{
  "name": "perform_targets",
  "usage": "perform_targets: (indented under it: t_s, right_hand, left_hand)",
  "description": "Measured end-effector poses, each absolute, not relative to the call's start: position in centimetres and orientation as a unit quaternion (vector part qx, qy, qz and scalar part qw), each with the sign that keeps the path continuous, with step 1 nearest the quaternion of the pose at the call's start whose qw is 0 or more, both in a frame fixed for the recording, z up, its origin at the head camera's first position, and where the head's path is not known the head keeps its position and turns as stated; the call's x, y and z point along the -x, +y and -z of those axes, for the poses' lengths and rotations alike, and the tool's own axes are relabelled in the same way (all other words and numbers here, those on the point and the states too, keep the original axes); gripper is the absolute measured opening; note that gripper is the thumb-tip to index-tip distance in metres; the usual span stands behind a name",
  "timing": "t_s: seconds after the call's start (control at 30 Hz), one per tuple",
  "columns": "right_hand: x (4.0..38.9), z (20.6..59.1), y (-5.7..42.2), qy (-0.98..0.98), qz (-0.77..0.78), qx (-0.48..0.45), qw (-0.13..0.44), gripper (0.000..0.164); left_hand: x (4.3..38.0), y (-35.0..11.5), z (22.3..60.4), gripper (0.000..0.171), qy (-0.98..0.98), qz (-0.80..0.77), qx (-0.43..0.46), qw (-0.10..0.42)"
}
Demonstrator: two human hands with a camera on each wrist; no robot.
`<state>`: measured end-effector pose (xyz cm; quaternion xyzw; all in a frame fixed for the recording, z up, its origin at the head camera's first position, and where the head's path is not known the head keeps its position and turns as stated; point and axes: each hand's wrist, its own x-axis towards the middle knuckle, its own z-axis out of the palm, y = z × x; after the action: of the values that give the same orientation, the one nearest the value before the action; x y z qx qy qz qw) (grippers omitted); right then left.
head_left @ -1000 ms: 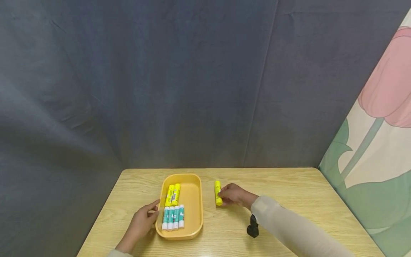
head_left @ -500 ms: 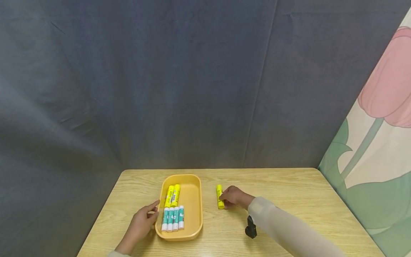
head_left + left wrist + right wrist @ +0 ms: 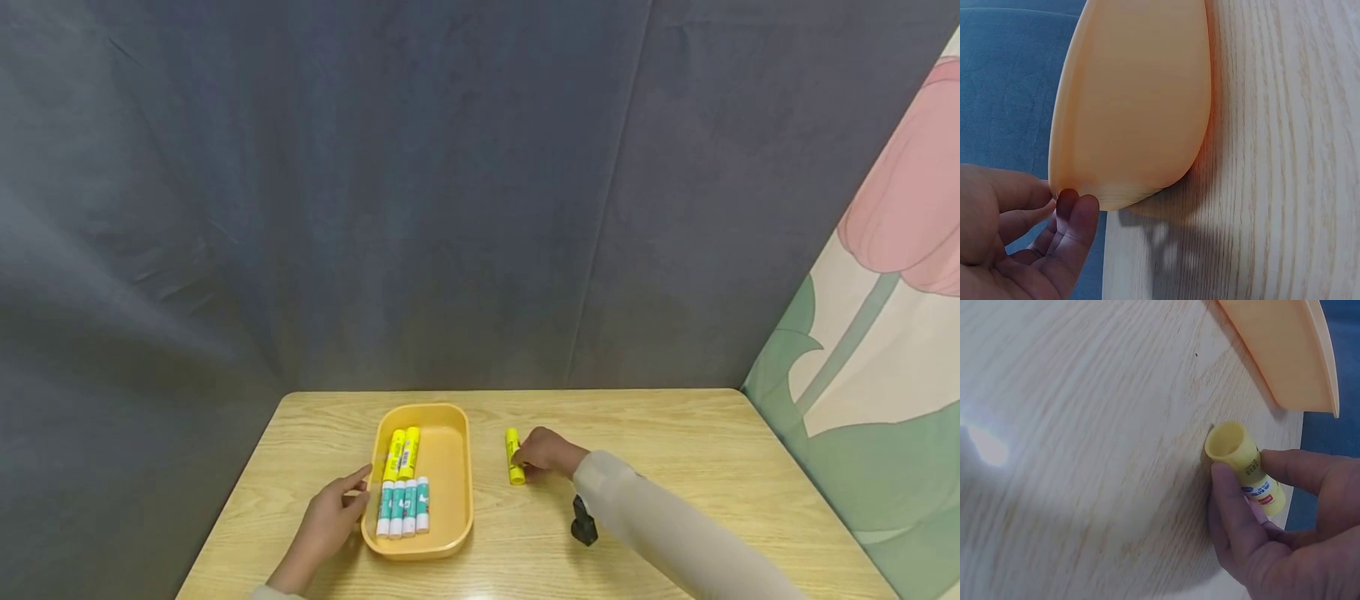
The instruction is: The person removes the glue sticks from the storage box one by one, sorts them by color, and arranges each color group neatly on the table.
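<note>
My right hand (image 3: 549, 451) pinches a yellow glue stick (image 3: 514, 456) between thumb and fingers, just to the right of the tray. In the right wrist view the glue stick (image 3: 1249, 464) has its hollow end toward the camera and a printed label along its side. At the left side of the yellow-orange tray (image 3: 450, 546), my left hand (image 3: 327, 517) holds the rim; the left wrist view has its fingertips (image 3: 1088, 209) against the tray's outer wall. Inside lie two yellow glue sticks (image 3: 401, 454) side by side, and below them several teal-and-white glue sticks (image 3: 403, 507) in a row.
The wooden table (image 3: 660, 433) extends to both sides of the tray. A small black device (image 3: 583, 522) shows under the right wrist. Behind the table hangs a dark grey curtain (image 3: 450, 208), with a tulip-patterned cloth (image 3: 892, 350) at the right.
My right hand has brought the glue stick slightly to the right and nearer to me, its pinch now further over it. The left hand and the tray have stayed in place.
</note>
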<state>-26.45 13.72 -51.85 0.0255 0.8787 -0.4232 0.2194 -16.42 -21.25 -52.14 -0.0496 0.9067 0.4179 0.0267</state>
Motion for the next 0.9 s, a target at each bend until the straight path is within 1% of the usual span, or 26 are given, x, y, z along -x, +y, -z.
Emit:
perform_targets:
  t_s: [0.33, 0.63, 0.8, 0.83, 0.9]
  right_hand:
    - [26.4, 51.6, 14.2, 0.871, 0.436, -0.023, 0.227, 0.013]
    - [26.8, 51.5, 15.0, 0.857, 0.457, -0.029, 0.235, 0.021]
    - [27.1, 51.2, 15.2, 0.848, 0.473, -0.03, 0.237, 0.019]
    - [27.1, 51.1, 15.2, 0.845, 0.477, -0.028, 0.239, 0.021]
    - [27.2, 51.1, 15.4, 0.842, 0.478, -0.02, 0.247, 0.029]
  left_hand:
    - [16.4, -21.2, 52.1, 0.045, 0.906, -0.419, 0.049, 0.024]
    - [16.3, -21.2, 52.3, 0.045, 0.905, -0.423, 0.048, 0.022]
    - [16.3, -21.2, 52.1, 0.046, 0.905, -0.422, 0.05, 0.029]
    - [16.3, -21.2, 52.1, 0.046, 0.904, -0.423, 0.051, 0.031]
    - [16.4, -21.2, 52.0, 0.046, 0.904, -0.424, 0.051, 0.031]
